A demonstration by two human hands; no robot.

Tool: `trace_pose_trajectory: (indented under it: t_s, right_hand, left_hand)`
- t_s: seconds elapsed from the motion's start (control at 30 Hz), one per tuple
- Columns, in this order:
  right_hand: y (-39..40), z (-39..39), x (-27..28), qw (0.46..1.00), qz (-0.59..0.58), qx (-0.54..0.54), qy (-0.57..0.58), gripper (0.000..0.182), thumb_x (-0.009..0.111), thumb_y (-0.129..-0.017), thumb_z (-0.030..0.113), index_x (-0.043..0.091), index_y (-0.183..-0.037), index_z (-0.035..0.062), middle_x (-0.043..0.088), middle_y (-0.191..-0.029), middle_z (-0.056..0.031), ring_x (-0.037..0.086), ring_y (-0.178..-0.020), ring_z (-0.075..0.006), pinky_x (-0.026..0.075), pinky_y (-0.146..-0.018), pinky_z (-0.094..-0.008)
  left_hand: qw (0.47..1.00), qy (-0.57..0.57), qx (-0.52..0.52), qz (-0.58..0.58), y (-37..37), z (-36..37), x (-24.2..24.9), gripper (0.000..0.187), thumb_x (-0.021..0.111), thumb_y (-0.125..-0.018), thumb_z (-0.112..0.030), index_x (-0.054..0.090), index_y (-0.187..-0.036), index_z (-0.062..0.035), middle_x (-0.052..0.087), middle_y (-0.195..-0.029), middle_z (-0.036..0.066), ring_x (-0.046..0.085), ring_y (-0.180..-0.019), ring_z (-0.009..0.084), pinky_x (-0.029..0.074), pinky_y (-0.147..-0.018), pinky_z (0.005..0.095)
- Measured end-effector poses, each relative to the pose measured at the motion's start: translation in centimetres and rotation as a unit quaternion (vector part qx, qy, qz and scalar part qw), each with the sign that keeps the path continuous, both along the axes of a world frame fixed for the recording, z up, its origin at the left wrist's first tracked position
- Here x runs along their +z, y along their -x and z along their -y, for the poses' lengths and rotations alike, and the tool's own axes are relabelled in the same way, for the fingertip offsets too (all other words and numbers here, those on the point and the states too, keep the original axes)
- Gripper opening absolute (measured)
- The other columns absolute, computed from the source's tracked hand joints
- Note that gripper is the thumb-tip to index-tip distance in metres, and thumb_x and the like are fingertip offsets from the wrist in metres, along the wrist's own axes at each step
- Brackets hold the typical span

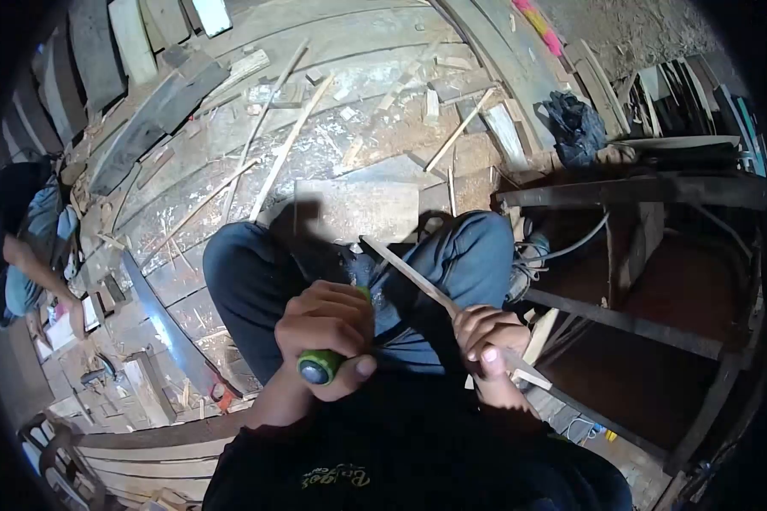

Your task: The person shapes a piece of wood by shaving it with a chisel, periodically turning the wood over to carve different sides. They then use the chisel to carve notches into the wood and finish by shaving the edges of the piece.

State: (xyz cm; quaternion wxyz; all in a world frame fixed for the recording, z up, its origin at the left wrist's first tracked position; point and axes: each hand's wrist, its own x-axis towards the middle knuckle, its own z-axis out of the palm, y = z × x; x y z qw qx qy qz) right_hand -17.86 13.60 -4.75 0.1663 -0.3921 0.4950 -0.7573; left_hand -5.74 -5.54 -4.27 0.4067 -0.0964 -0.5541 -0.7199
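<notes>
My left hand [325, 328] is closed in a fist around a green handle [317, 364] whose rounded grey-blue end faces up toward me. The working end of this tool is hidden below the fist, so its kind does not show. In my right hand [490, 334], a thin wooden strip [418, 279] is gripped near its lower end. It slants up and left to a dark tip over the gap between my knees. Just beyond my lap lies a flat pale board [358, 207] on the floor.
Wood strips, offcuts and shavings cover the planked floor. A handsaw [166, 319] lies at left, near another person's arm [38, 272]. To my right stands a dark wooden frame [639, 192], with a crumpled black plastic bag [573, 128] behind it. Planks [94, 51] lean at upper left.
</notes>
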Motion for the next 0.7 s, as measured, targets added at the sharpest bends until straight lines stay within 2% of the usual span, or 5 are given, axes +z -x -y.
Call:
trace_pose_trajectory:
  t_s: [0.13,0.37,0.4,0.67,0.7]
  right_hand:
    - [0.2,0.3,-0.1,1.000,0.017,-0.010,0.007,0.043,0.068,-0.090,0.027,0.052,-0.056,0.0058,0.048,-0.048,-0.0031,0.045,-0.039,-0.0169,0.039,-0.047,-0.0335]
    - [-0.8,0.1,0.2,1.000,0.014,-0.014,-0.017,0.047,0.070,-0.089,0.030,0.051,-0.053,0.0061,0.049,-0.047,-0.0030,0.046,-0.040,-0.0182,0.041,-0.048,-0.0337]
    - [-0.8,0.3,0.2,1.000,0.011,-0.021,-0.005,0.048,0.070,-0.089,0.030,0.051,-0.052,0.0061,0.049,-0.046,-0.0032,0.046,-0.040,-0.0183,0.041,-0.048,-0.0336]
    - [-0.5,0.3,0.4,0.999,0.015,-0.001,-0.036,0.046,0.069,-0.090,0.032,0.053,-0.056,0.0047,0.049,-0.048,-0.0040,0.048,-0.042,-0.0196,0.042,-0.050,-0.0351]
    - [-0.7,0.4,0.8,0.999,0.010,0.003,-0.043,0.046,0.069,-0.089,0.032,0.053,-0.056,0.0046,0.050,-0.048,-0.0043,0.049,-0.042,-0.0199,0.042,-0.050,-0.0350]
  left_hand:
    - [0.998,0.066,0.008,0.013,2.2,-0.9,-2.9,0.022,0.066,-0.079,-0.007,0.050,-0.064,-0.0052,0.051,-0.052,0.005,0.052,-0.043,0.0199,0.039,-0.043,0.0326]
    - [1.000,-0.004,-0.013,0.008,1.6,-0.7,-1.8,0.021,0.067,-0.072,-0.004,0.050,-0.061,-0.0056,0.051,-0.055,0.006,0.055,-0.047,0.0220,0.041,-0.046,0.0314]
    - [0.996,0.069,-0.002,0.049,2.1,-0.9,-3.3,0.022,0.068,-0.073,-0.004,0.050,-0.061,-0.0059,0.051,-0.055,0.005,0.054,-0.047,0.0222,0.041,-0.046,0.0317]
    - [1.000,-0.005,0.016,0.009,1.0,0.0,-1.0,0.023,0.070,-0.073,-0.006,0.050,-0.061,-0.0060,0.053,-0.057,0.006,0.053,-0.047,0.0237,0.040,-0.047,0.0330]
    - [0.995,0.059,0.028,0.071,1.6,-0.8,-2.5,0.023,0.071,-0.072,-0.006,0.050,-0.061,-0.0061,0.052,-0.057,0.007,0.053,-0.048,0.0250,0.040,-0.048,0.0335]
